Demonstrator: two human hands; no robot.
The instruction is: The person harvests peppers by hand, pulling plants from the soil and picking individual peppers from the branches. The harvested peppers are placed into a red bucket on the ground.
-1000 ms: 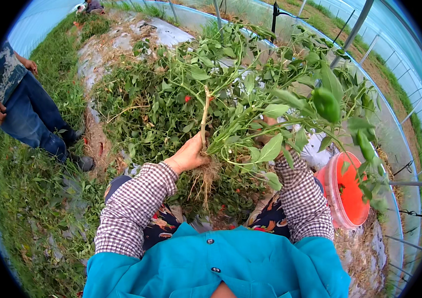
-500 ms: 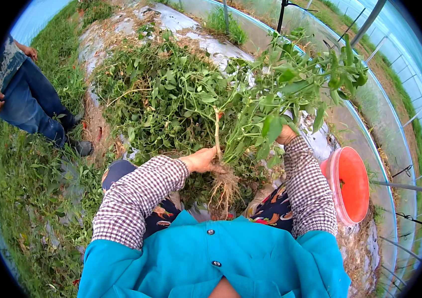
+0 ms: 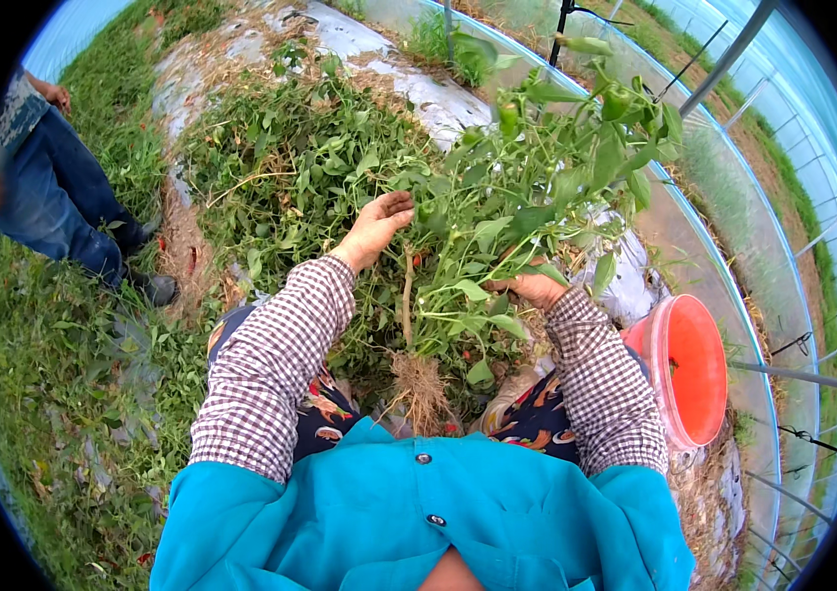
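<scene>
An uprooted pepper plant [image 3: 407, 300] is in front of me, its bare stem upright and its pale, tangled roots [image 3: 418, 386] hanging above my shoes. Its leafy top leans up and to the right, with green peppers [image 3: 615, 101] among the leaves. My right hand [image 3: 535, 286] is closed on the plant's branches, its fingertips partly behind leaves. My left hand [image 3: 376, 230] is off the lower stem, beside the foliage; its fingers stretch toward the leaves, and whether they touch them is hard to see.
A heap of wilting pepper plants [image 3: 290, 187] lies beyond my hands. Right of my right knee stands a red bucket [image 3: 657, 360]. On the left a person in blue trousers [image 3: 69, 197] stands in the weeds. Metal poles [image 3: 729, 54] and plastic sheeting line the right side.
My left hand has let go of the stem above the roots and moved up and forward. My right hand has come left and nearer, and the plant's top has swung left.
</scene>
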